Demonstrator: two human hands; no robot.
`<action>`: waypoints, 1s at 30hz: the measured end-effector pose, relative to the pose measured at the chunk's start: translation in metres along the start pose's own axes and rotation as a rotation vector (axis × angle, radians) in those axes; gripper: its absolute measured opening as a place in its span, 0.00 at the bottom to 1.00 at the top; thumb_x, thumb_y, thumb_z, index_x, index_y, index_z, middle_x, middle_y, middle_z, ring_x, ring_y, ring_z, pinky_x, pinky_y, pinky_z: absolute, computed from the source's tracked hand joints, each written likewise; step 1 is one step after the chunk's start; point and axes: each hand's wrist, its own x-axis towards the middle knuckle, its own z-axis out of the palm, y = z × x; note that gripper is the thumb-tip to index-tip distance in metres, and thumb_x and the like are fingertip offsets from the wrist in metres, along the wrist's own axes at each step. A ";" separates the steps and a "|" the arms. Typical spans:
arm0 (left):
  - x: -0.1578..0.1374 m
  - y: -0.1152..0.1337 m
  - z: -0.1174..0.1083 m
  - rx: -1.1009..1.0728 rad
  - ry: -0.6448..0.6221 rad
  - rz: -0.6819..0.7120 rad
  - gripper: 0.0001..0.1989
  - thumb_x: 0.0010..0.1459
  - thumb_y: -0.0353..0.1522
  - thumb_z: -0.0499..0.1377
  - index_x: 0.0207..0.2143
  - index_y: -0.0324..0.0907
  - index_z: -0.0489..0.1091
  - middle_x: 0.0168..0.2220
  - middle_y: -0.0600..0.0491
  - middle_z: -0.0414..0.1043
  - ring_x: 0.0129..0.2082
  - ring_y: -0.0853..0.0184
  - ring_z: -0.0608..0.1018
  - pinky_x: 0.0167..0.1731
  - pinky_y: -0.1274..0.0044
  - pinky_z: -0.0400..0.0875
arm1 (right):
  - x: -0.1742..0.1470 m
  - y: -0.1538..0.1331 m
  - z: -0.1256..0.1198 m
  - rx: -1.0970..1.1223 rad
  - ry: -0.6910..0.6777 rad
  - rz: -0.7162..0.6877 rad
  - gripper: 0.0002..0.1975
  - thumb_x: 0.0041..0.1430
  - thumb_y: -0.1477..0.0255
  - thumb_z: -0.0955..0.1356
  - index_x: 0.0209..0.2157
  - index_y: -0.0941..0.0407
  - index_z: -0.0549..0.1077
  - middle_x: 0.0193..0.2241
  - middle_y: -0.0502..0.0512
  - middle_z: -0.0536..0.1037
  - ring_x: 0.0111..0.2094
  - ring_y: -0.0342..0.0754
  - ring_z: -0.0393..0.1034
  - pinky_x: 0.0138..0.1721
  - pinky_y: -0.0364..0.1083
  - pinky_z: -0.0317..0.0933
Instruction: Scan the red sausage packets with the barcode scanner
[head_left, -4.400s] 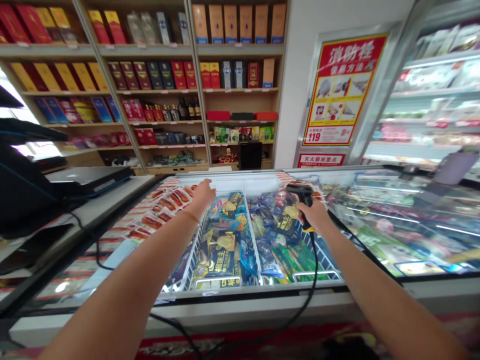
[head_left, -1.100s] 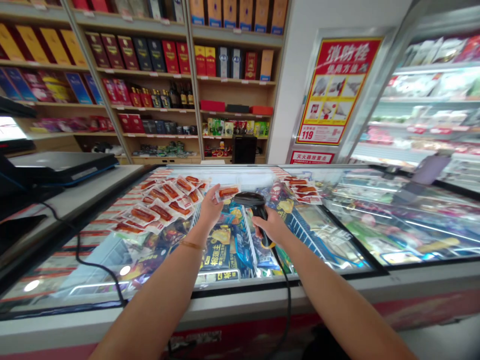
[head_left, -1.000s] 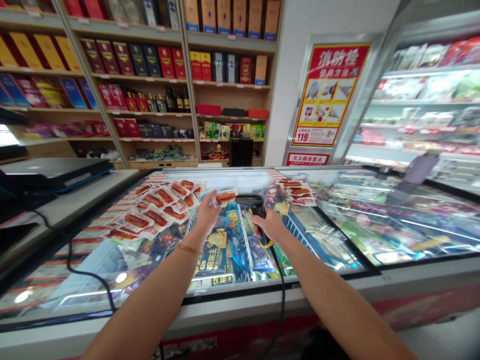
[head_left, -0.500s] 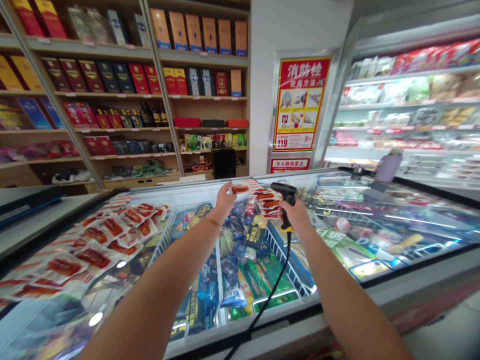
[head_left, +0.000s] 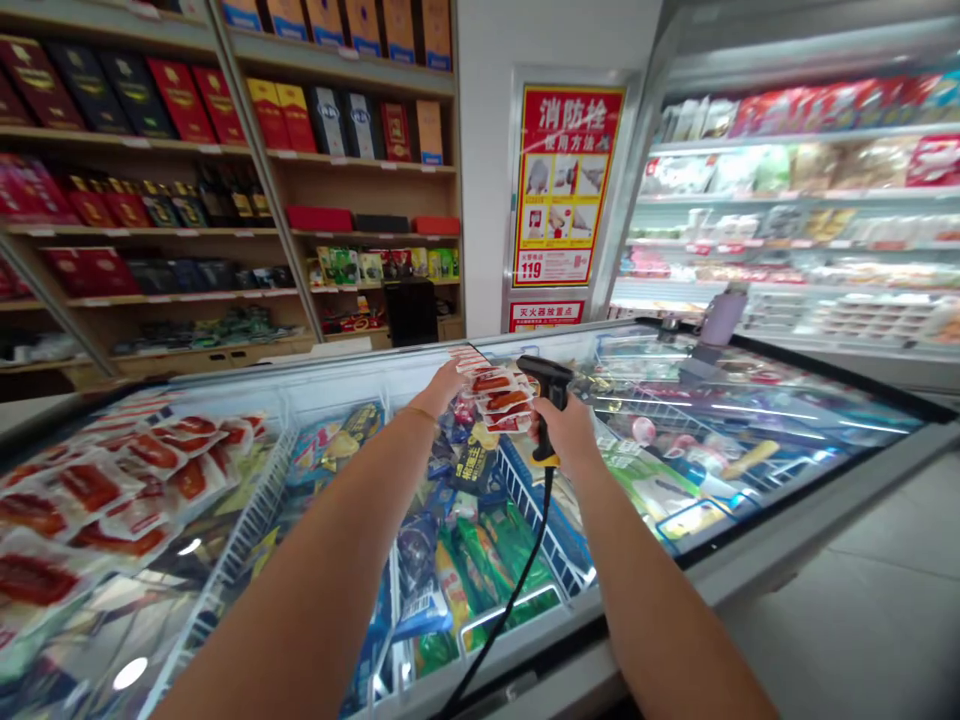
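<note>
My right hand (head_left: 568,425) is wrapped round the grip of a black and yellow barcode scanner (head_left: 550,378), whose cord runs down toward me. Beside the scanner's head is a small stack of clear packets (head_left: 499,392) with reddish-brown food inside, above the open part of a chest freezer (head_left: 360,372). At the stack's left edge, my left hand (head_left: 444,388) is closed on a packet; its fingertips are partly hidden. More such packets (head_left: 154,450) lie spread over the freezer's glass lid on the left.
Wire baskets (head_left: 525,500) in the freezer hold bagged frozen goods (head_left: 476,550). A purple bottle (head_left: 724,318) stands on the right-hand glass. Behind are shelves of boxes (head_left: 289,120), a red fire-hydrant poster (head_left: 568,185) and a lit refrigerated display (head_left: 795,200).
My left hand has brought the single packet it held right up against the stack by the scanner. The view has turned right and down. My right hand keeps the scanner.
</note>
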 end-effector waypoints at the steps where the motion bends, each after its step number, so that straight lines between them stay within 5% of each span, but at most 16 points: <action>1: -0.004 0.000 -0.005 0.021 0.012 -0.021 0.37 0.46 0.27 0.66 0.60 0.39 0.67 0.56 0.38 0.73 0.55 0.51 0.75 0.52 0.66 0.69 | 0.000 0.002 0.000 -0.007 -0.006 -0.004 0.09 0.45 0.71 0.68 0.28 0.53 0.63 0.13 0.42 0.69 0.12 0.42 0.64 0.13 0.41 0.58; 8: -0.057 -0.009 -0.073 0.194 0.130 -0.086 0.31 0.42 0.24 0.66 0.53 0.37 0.72 0.49 0.37 0.77 0.45 0.51 0.80 0.43 0.68 0.73 | -0.003 0.024 0.005 -0.115 -0.081 -0.037 0.11 0.44 0.70 0.70 0.28 0.53 0.63 0.15 0.44 0.71 0.13 0.43 0.65 0.14 0.42 0.60; 16: -0.124 -0.002 -0.229 0.564 0.337 -0.123 0.33 0.38 0.23 0.66 0.51 0.40 0.73 0.55 0.35 0.72 0.60 0.41 0.68 0.59 0.56 0.60 | -0.039 0.009 0.047 -0.148 -0.265 -0.012 0.12 0.44 0.73 0.70 0.29 0.53 0.63 0.14 0.44 0.69 0.13 0.43 0.64 0.12 0.42 0.58; 22: -0.157 -0.005 -0.338 0.896 0.439 -0.236 0.37 0.41 0.32 0.69 0.57 0.36 0.67 0.59 0.30 0.66 0.64 0.38 0.61 0.60 0.52 0.55 | -0.071 -0.001 0.080 -0.112 -0.382 -0.016 0.12 0.46 0.70 0.72 0.31 0.54 0.65 0.17 0.45 0.70 0.14 0.42 0.65 0.14 0.41 0.59; 26: -0.161 -0.017 -0.381 1.042 0.470 -0.299 0.37 0.48 0.35 0.65 0.62 0.40 0.64 0.61 0.31 0.64 0.65 0.39 0.60 0.59 0.49 0.55 | -0.090 0.013 0.102 -0.059 -0.385 0.035 0.13 0.45 0.70 0.71 0.33 0.54 0.65 0.17 0.44 0.70 0.14 0.42 0.66 0.14 0.41 0.59; 30: -0.150 -0.032 -0.400 1.022 0.385 -0.197 0.27 0.46 0.34 0.64 0.51 0.39 0.75 0.52 0.32 0.74 0.59 0.36 0.67 0.57 0.48 0.57 | -0.101 0.034 0.111 0.012 -0.375 0.072 0.14 0.45 0.69 0.71 0.34 0.54 0.64 0.16 0.42 0.70 0.14 0.42 0.65 0.14 0.40 0.58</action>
